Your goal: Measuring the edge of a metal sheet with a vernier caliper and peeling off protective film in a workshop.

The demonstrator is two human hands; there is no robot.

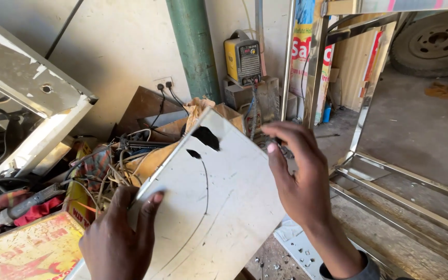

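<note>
Head view, near to far. Both hands hold a flat white metal sheet (213, 207) tilted up w/ its far corner highest. Left hand (117, 236) clamps the sheet's lower left edge: fingers curled over the rim, one fingertip lying on the face. Right hand (299, 179) grips the right edge, fingers spread half open and wrapped round the rim, thumb side hidden behind. Sheet sits centre frame, between the hands, above the floor clutter. It has a torn dark hole (206, 137) near the top corner and a thin curved line scribed down the face.

To hold it well, judging from this: the edges look sharp, so keep pressure on finger pads and don't slide along the rim; keep both grips opposite each other so the panel doesn't flex or twist; watch the ragged hole.

Just left: a yellow tin box (24, 254) w/ red print, lid shut, contents not visible. Behind the sheet an open cardboard box (224, 111) stuffed w/ brown paper and tangled wires (112, 171); more cable and a red-handled tool (27, 205) spill beside it. Right: a shiny steel frame (390, 181) on the concrete. Further back: a green pipe (195, 46), a yellow welder unit (242, 59) on a grey block, a wall socket (163, 83) w/ plugs in. Far right corner: a tyre (434, 41).
</note>
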